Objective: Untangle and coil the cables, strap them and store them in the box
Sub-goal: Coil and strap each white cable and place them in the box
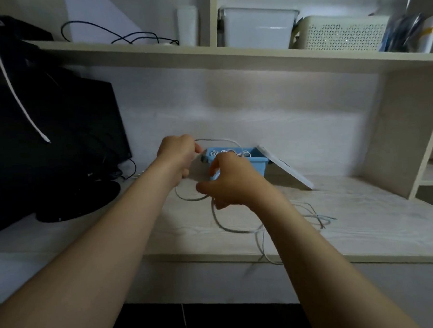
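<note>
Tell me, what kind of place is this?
Probably a home study or office nook: a black monitor stands on a pale desk, a shelf above holds storage bins, and a white cable trails near a blue box.

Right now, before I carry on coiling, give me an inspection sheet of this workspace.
Surface: pale wooden desk, dimly lit.
Job's things: blue box at the back, white cables inside; white lid leaning against its right side.
Clutter: nothing seen.
Hands: left hand and right hand each grip the grey cable in front of the box.
Cables: grey cable loops on the desk and trails over its front edge; black cable on the shelf.
Surroundings: black monitor left; white bin and perforated basket above.
</note>
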`<move>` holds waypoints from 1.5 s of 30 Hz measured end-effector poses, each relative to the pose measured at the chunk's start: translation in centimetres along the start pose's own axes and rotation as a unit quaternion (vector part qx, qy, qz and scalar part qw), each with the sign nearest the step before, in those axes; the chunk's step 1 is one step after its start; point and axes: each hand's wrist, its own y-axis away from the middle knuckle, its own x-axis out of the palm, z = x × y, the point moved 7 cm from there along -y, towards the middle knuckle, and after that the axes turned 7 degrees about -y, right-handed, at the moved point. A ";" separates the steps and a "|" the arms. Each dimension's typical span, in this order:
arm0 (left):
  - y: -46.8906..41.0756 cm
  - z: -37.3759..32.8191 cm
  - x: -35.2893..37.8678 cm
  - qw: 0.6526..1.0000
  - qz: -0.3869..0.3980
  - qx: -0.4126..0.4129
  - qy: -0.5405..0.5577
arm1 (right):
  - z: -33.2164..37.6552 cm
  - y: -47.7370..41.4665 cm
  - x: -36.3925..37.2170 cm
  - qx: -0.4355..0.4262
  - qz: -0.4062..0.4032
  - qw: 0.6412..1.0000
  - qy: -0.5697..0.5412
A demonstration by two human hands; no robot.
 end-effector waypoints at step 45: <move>-0.6 1.9 4.3 0.964 0.139 0.109 0.199 | -3.8 -2.8 -1.5 -0.107 -0.266 0.951 -0.117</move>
